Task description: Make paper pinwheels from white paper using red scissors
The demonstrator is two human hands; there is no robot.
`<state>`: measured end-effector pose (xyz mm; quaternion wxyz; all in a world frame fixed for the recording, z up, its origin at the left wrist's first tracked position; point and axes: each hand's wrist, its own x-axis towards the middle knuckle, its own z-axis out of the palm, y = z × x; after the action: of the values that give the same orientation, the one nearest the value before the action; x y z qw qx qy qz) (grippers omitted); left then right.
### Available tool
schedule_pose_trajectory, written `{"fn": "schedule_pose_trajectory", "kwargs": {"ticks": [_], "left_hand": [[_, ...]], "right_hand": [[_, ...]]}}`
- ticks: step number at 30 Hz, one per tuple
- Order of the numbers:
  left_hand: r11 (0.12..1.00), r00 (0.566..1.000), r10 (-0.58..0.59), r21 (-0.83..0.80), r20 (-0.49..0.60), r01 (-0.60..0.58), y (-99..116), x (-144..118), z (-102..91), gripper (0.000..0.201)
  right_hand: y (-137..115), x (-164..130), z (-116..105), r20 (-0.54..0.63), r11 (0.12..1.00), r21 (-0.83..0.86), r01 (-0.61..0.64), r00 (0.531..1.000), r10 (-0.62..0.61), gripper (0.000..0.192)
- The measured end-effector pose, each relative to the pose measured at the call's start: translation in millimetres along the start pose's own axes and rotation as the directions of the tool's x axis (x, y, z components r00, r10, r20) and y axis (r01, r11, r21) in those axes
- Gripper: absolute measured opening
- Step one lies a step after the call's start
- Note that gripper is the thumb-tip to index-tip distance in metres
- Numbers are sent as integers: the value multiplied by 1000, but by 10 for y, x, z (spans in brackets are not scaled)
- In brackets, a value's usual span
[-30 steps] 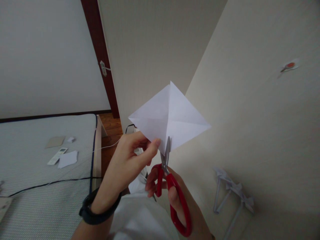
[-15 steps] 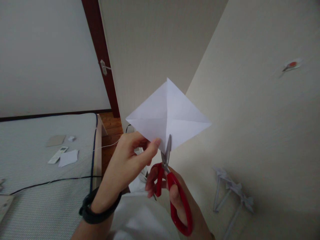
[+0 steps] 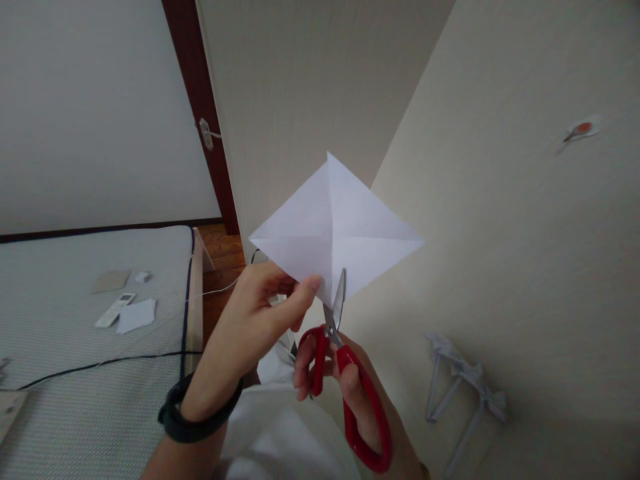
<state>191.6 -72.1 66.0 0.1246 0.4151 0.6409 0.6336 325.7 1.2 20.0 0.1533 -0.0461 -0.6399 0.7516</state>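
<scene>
Your left hand (image 3: 255, 320) pinches the lower left edge of the white paper square (image 3: 335, 230) between thumb and fingers, holding it up as a diamond in the middle of the frame, with its crease lines crossing at the centre. Your right hand (image 3: 345, 387) grips the red-handled scissors (image 3: 345, 373) just below, fingers through the loops.

Compared with 1 second ago, the blades reach a little higher along the vertical crease at the paper's bottom corner, and the handles look slightly more spread than before. The paper itself has drifted a touch up and left in the frame. My reading is that the cut along that crease has started and is only a short way in; most of the crease above the blade tip looks uncut.

Your left thumb tip sits close beside the blade, so watch that gap.

At the left of the frame, the bed (image 3: 75, 373) carries a remote control (image 3: 114, 311), a loose sheet of paper (image 3: 136, 315) and a black cable (image 3: 100, 367). At the lower right, folded white paper pinwheels (image 3: 467, 383) lie against the pale surface.
</scene>
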Motion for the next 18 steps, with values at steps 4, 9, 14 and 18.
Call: {"fn": "schedule_pose_trajectory", "kwargs": {"ticks": [4,9,14,18], "left_hand": [[997,1000,-20,-80,24,22,29,1,13,30],[993,999,-36,-114,32,39,69,0,32,27],[990,998,-63,-123,4,63,77,-7,43,26],[991,998,-57,-122,0,56,73,-10,51,28]], "right_hand": [[-1,12,18,-25,1000,-15,4,1000,-4,61],[-5,24,17,-43,998,-60,-6,999,3,62],[3,14,28,-67,998,-69,-4,998,-1,62],[9,0,39,-67,998,-69,1,998,-6,62]]}}
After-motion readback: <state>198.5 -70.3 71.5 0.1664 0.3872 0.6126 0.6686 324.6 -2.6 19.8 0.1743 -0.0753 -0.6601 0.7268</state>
